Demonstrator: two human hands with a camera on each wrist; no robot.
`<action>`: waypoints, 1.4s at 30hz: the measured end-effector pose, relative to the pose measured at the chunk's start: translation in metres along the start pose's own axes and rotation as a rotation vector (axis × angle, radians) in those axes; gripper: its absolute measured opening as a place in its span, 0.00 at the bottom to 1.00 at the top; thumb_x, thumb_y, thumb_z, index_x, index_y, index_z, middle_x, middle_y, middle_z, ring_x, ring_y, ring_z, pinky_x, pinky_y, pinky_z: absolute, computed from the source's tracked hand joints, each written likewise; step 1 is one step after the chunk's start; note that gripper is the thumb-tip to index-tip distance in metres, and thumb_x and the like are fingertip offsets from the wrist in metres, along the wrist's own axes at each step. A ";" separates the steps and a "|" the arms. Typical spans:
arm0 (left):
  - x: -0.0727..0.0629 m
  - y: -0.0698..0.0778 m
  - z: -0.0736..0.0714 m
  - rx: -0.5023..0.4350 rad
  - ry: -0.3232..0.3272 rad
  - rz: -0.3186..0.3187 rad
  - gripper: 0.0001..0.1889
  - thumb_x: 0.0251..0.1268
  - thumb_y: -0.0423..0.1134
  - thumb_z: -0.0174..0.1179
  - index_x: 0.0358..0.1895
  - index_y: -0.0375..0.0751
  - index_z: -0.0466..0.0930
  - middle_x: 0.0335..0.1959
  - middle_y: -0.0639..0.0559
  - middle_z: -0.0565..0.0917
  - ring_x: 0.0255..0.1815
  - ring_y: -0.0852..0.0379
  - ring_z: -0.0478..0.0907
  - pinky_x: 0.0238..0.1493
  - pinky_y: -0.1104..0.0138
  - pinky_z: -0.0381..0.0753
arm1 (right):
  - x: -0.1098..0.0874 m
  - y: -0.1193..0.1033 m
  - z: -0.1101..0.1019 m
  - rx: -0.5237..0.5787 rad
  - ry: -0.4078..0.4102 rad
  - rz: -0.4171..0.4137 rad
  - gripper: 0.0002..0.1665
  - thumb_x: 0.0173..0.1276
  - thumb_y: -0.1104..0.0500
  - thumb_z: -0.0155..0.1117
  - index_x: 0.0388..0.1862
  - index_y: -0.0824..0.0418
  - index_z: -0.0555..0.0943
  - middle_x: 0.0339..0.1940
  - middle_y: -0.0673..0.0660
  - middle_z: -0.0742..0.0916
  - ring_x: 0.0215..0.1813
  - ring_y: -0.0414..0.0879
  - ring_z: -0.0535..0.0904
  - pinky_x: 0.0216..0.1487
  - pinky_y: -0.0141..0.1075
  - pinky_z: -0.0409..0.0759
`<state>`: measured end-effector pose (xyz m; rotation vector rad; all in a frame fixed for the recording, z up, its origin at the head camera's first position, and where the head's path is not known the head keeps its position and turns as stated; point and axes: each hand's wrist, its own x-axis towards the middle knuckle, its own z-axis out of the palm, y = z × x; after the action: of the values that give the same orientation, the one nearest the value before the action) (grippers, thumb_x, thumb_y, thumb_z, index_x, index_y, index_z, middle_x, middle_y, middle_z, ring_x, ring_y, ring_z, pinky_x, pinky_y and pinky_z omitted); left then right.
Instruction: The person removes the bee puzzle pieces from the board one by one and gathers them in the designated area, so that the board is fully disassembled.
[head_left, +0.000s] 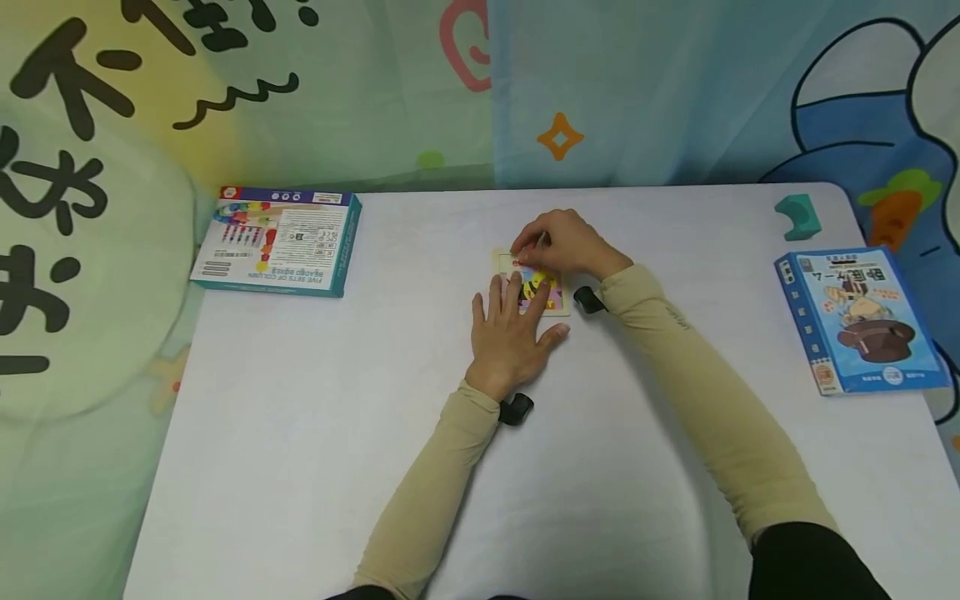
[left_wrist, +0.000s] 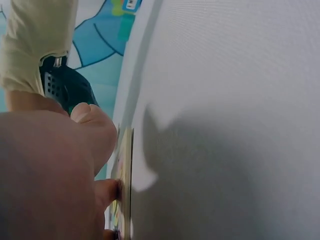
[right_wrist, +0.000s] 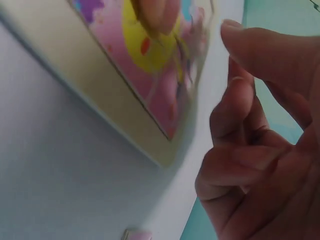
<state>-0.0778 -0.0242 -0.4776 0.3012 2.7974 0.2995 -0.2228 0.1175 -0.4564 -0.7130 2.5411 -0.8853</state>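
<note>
A small picture board (head_left: 558, 312) with a cream frame and a bee on a pink ground lies on the white table. My left hand (head_left: 507, 337) rests on it from the near side, fingers straight and spread. At its far edge is my right hand (head_left: 564, 242), thumb and fingers bent. In the right wrist view, the right hand (right_wrist: 260, 125) has its thumb beside the blurred board (right_wrist: 107, 92); anything between its fingertips cannot be made out. A left fingertip (right_wrist: 160, 12) touches the yellow part. The left wrist view shows the board (left_wrist: 126, 185) edge-on by the left hand (left_wrist: 50, 170).
A white and teal box (head_left: 281, 242) lies at the back left. At the right lies a blue box (head_left: 862, 321), with a green curved block (head_left: 799, 217) behind it. A small pinkish thing (right_wrist: 137, 234) shows low in the right wrist view. A printed curtain (head_left: 645, 92) hangs behind.
</note>
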 end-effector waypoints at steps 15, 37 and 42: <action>-0.003 0.001 0.001 -0.053 -0.008 0.009 0.38 0.81 0.70 0.42 0.87 0.64 0.51 0.89 0.45 0.48 0.90 0.39 0.39 0.85 0.38 0.44 | -0.003 -0.005 0.007 -0.085 -0.077 0.041 0.05 0.74 0.56 0.73 0.44 0.54 0.91 0.48 0.57 0.89 0.48 0.52 0.84 0.54 0.49 0.81; -0.005 0.004 -0.004 -0.064 -0.001 0.019 0.40 0.79 0.69 0.47 0.88 0.62 0.51 0.89 0.40 0.50 0.89 0.35 0.40 0.83 0.35 0.44 | -0.003 -0.011 0.003 -0.022 -0.038 0.020 0.04 0.72 0.60 0.74 0.44 0.56 0.91 0.40 0.55 0.89 0.41 0.48 0.83 0.50 0.43 0.81; -0.004 0.005 -0.004 -0.067 -0.008 0.018 0.40 0.79 0.69 0.47 0.87 0.61 0.51 0.89 0.40 0.49 0.89 0.34 0.40 0.83 0.35 0.44 | -0.006 -0.007 0.000 0.020 -0.020 0.031 0.07 0.70 0.61 0.75 0.46 0.57 0.91 0.37 0.54 0.90 0.41 0.47 0.84 0.49 0.42 0.81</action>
<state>-0.0749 -0.0206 -0.4712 0.3112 2.7713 0.3937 -0.2155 0.1158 -0.4507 -0.6706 2.5155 -0.8882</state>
